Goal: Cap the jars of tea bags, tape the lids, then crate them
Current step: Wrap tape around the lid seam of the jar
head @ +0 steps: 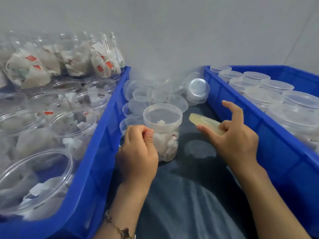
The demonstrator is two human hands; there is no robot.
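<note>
clear capped jar (pixel 164 128) (tea bags inside), tape seemingly unapplied.

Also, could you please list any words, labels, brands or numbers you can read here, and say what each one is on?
No text is readable.
The red tags on the tea bags in the left crate are too blurred to read.
The jar, loose lids and tape roll show no print.

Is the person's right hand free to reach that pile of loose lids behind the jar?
Probably not yet. The right hand grips a tape roll, so it is occupied. The path itself looks open: the loose lids lie just beyond, between the two blue crates, with nothing between.
</note>
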